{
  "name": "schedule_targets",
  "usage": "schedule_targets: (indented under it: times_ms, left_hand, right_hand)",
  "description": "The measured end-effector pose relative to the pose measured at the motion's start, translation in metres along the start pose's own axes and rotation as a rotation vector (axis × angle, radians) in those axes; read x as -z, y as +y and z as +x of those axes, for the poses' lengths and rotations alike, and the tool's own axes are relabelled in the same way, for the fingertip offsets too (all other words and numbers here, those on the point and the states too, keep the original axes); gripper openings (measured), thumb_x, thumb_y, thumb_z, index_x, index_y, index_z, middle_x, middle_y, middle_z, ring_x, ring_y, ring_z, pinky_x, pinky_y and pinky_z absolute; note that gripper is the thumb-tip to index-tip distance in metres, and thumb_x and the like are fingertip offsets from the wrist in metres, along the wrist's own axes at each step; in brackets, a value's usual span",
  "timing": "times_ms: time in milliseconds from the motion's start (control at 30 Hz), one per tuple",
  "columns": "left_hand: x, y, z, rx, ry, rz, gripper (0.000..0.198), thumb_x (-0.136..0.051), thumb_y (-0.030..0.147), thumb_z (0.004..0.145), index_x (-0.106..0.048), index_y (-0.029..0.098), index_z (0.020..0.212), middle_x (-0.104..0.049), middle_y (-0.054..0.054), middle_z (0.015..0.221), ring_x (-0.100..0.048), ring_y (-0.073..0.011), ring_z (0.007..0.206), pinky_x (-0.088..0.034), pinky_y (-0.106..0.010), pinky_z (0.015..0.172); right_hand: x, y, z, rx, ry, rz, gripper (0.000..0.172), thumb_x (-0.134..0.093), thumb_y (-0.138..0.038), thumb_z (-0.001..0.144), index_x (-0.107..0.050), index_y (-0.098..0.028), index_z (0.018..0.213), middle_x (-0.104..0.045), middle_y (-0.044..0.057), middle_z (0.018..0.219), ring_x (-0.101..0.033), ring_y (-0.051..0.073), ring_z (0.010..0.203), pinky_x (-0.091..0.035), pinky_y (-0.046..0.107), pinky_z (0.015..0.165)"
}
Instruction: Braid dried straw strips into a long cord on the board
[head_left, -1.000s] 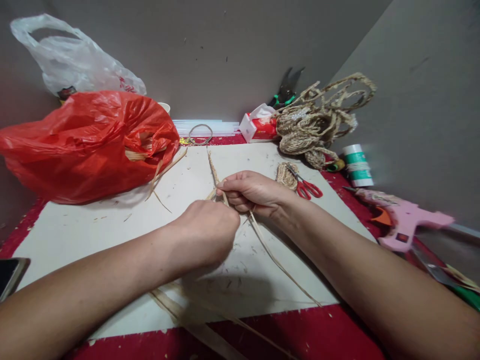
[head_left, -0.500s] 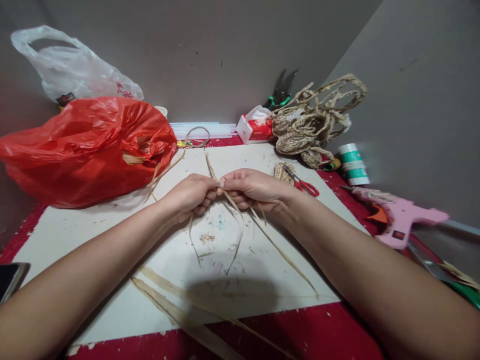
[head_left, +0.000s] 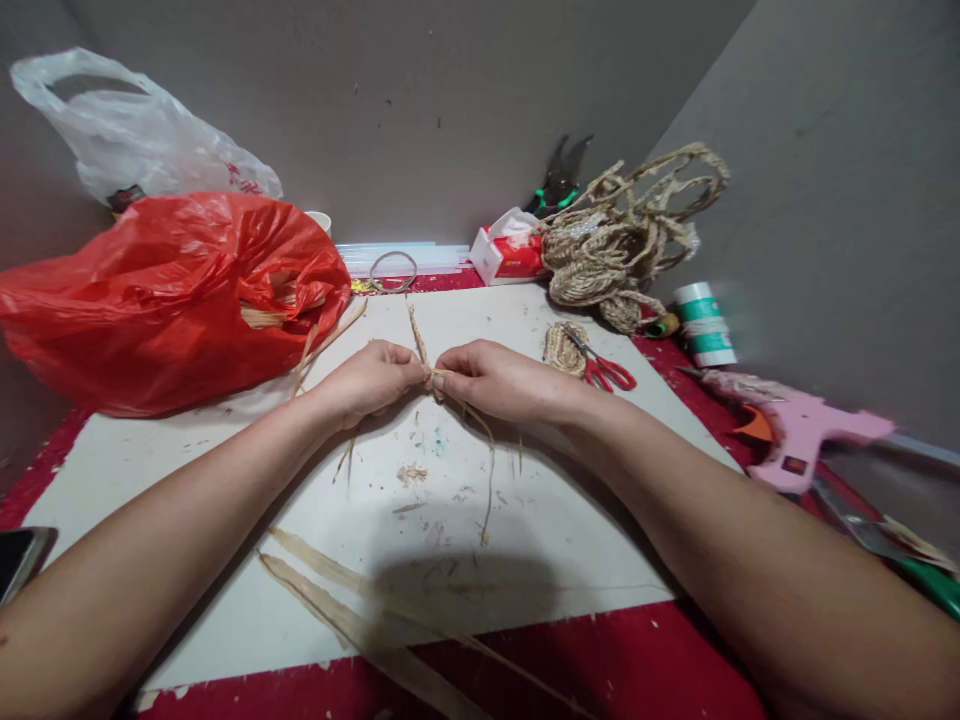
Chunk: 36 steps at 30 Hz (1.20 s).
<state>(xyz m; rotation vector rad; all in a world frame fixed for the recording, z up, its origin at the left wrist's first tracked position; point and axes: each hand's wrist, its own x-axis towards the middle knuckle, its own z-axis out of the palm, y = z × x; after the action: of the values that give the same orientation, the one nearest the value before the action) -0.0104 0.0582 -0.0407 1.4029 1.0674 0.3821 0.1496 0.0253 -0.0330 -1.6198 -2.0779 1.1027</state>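
White sheet (head_left: 202, 610): one
Hands (head_left: 502, 382): two, over the sheet
Held braid (head_left: 417, 335): one
Plastic bags (head_left: 172, 320): two, at the sheet's far left
Red-handled scissors (head_left: 616, 374): one pair, on it
Pink glue gun (head_left: 814, 425): one, right of it
Tissue pack (head_left: 517, 257): one, behind it

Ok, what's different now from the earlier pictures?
The left hand has moved forward and left, its fingertips now beside the right hand at the braid. The long strand that trailed beside the right forearm is gone from there. The scissors and red bag stayed put.
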Motion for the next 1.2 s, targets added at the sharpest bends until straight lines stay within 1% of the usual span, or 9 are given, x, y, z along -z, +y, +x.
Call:
schedule_targets:
  times_ms: [167, 367, 433, 633, 767, 867, 967, 1067, 1200]
  left_hand:
    - [-0.001, -0.001, 0.0, 0.007, 0.022, 0.028, 0.02, -0.052, 0.015, 0.077, -0.048, 0.016, 0.058, -0.031, 0.007, 0.041, -0.022, -0.0024, 0.033, -0.012, -0.021, 0.038]
    - [-0.005, -0.001, -0.001, -0.01, 0.061, 0.024, 0.018, -0.052, 0.012, 0.076, -0.049, 0.014, 0.057, -0.033, 0.008, 0.039, -0.022, -0.0011, 0.033, -0.013, -0.02, 0.038]
    - [-0.005, -0.001, -0.001, -0.013, 0.061, 0.007, 0.019, -0.05, 0.011, 0.075, -0.048, 0.014, 0.056, -0.034, 0.008, 0.039, -0.022, -0.0008, 0.032, -0.013, -0.02, 0.038]
    - [0.0, -0.004, 0.002, 0.006, -0.01, -0.106, 0.02, -0.051, 0.01, 0.07, -0.044, 0.016, 0.053, -0.032, 0.007, 0.038, -0.021, -0.0021, 0.03, -0.01, -0.021, 0.035]
    - [0.001, -0.004, 0.001, 0.029, -0.058, -0.209, 0.021, -0.051, 0.011, 0.071, -0.042, 0.016, 0.053, -0.03, 0.008, 0.039, -0.02, -0.0018, 0.03, -0.009, -0.021, 0.034]
    - [-0.001, -0.004, -0.001, 0.019, -0.063, -0.259, 0.026, -0.053, 0.013, 0.072, -0.039, 0.017, 0.051, -0.029, 0.008, 0.038, -0.02, -0.0015, 0.03, -0.008, -0.02, 0.034]
    - [-0.003, -0.004, -0.002, 0.003, -0.034, -0.272, 0.024, -0.055, 0.012, 0.072, -0.042, 0.016, 0.052, -0.03, 0.008, 0.037, -0.021, -0.0014, 0.03, -0.01, -0.019, 0.034]
    - [-0.002, -0.003, -0.002, 0.011, -0.036, -0.271, 0.022, -0.055, 0.011, 0.073, -0.046, 0.015, 0.053, -0.03, 0.008, 0.035, -0.02, -0.0014, 0.029, -0.011, -0.019, 0.034]
    - [0.001, -0.002, -0.003, 0.015, -0.065, -0.274, 0.021, -0.056, 0.012, 0.074, -0.047, 0.014, 0.054, -0.029, 0.009, 0.035, -0.019, -0.0012, 0.03, -0.01, -0.019, 0.034]
  right_hand:
    - [-0.003, -0.002, -0.002, 0.037, 0.055, -0.172, 0.023, -0.044, -0.024, 0.081, -0.047, -0.016, 0.06, -0.041, -0.004, 0.053, -0.035, 0.009, 0.052, -0.026, 0.022, 0.051]
    - [0.008, -0.006, -0.007, 0.036, 0.027, -0.29, 0.023, -0.042, -0.022, 0.081, -0.048, -0.015, 0.059, -0.043, -0.002, 0.052, -0.037, 0.01, 0.05, -0.026, 0.023, 0.051]
    - [0.008, -0.01, -0.009, 0.003, 0.004, -0.261, 0.022, -0.042, -0.02, 0.08, -0.05, -0.015, 0.061, -0.044, -0.001, 0.053, -0.038, 0.01, 0.05, -0.027, 0.023, 0.051]
    - [-0.005, -0.021, -0.013, -0.041, -0.08, 0.034, 0.022, -0.041, -0.019, 0.082, -0.06, -0.013, 0.073, -0.047, -0.003, 0.052, -0.039, 0.008, 0.047, -0.03, 0.021, 0.052]
    - [-0.015, -0.022, -0.014, -0.028, -0.015, -0.039, 0.023, -0.04, -0.016, 0.08, -0.058, -0.013, 0.065, -0.044, -0.003, 0.046, -0.038, 0.009, 0.046, -0.029, 0.022, 0.05]
    - [-0.02, -0.021, -0.013, 0.007, 0.063, -0.169, 0.024, -0.039, -0.015, 0.078, -0.053, -0.014, 0.059, -0.048, 0.0, 0.049, -0.04, 0.01, 0.049, -0.029, 0.022, 0.051]
    - [-0.026, -0.026, -0.015, 0.003, 0.076, -0.241, 0.024, -0.038, -0.016, 0.079, -0.051, -0.015, 0.059, -0.053, 0.002, 0.055, -0.043, 0.011, 0.052, -0.03, 0.023, 0.053]
    - [-0.031, -0.039, -0.026, 0.006, -0.034, -0.297, 0.025, -0.038, -0.018, 0.083, -0.054, -0.014, 0.063, -0.057, 0.004, 0.061, -0.045, 0.011, 0.054, -0.031, 0.023, 0.054]
    - [-0.022, -0.055, -0.047, 0.175, -0.381, -0.3, 0.026, -0.045, -0.024, 0.084, -0.055, -0.014, 0.062, -0.055, 0.002, 0.059, -0.041, 0.009, 0.051, -0.031, 0.022, 0.052]
